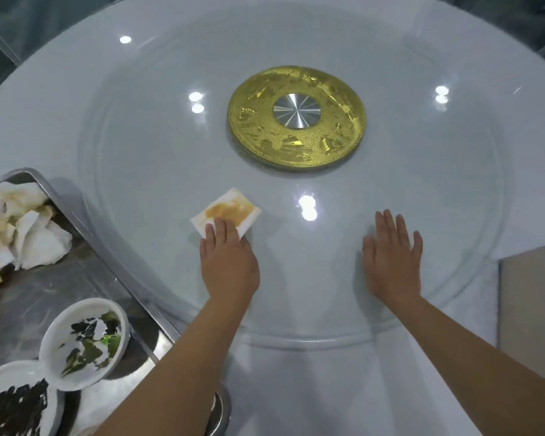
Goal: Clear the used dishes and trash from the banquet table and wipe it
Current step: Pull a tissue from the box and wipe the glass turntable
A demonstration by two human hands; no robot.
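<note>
White banquet table (pixel 76 99), glass turntable (pixel 296 196) wiped mid-pass. Left hand (pixel 228 265) presses stained napkin (pixel 225 212) flat, fingers straight; right hand (pixel 392 262) splayed, holding nothing. Best: fold to clean side, overlapping strokes. Dishes, trash sit in tray (pixel 85 278) left.

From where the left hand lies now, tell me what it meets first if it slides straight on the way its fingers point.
The left hand already presses the stained napkin. Past that, probably the gold disc at the turntable's centre, near its left edge.
</note>
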